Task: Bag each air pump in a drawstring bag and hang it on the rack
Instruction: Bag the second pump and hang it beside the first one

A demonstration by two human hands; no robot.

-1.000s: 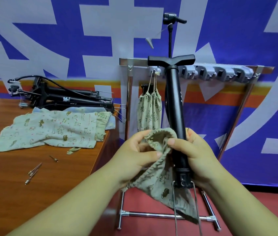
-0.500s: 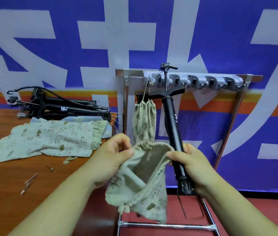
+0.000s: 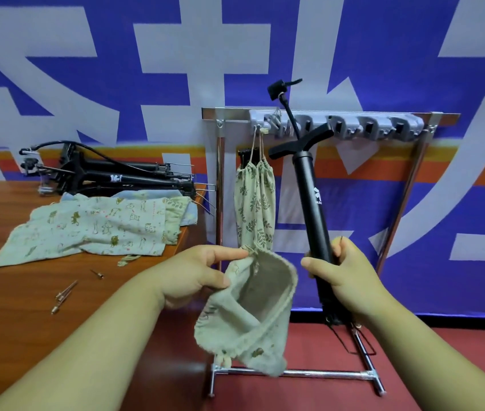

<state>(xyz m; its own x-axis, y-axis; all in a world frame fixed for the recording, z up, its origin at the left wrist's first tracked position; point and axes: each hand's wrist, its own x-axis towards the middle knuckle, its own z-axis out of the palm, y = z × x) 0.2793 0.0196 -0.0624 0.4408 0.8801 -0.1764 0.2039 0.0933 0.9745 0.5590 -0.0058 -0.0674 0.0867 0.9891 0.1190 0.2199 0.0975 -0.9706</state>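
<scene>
The left hand (image 3: 202, 274) pinches the rim of the drawstring bag (image 3: 253, 318) between thumb and forefinger; the right hand (image 3: 348, 280) is wrapped round the lower barrel of the air pump (image 3: 312, 209). A second ago both hands were bunched together on the cloth; now they have drawn apart, the bag's mouth gapes and the pump stands clear to its right, foot outside, so insertion can likely begin. Beyond, one filled bag (image 3: 254, 209) hangs at the left end of the rack (image 3: 383, 126); spare bags (image 3: 87, 229) and pumps (image 3: 122, 176) lie on the table (image 3: 12, 307), far left
</scene>
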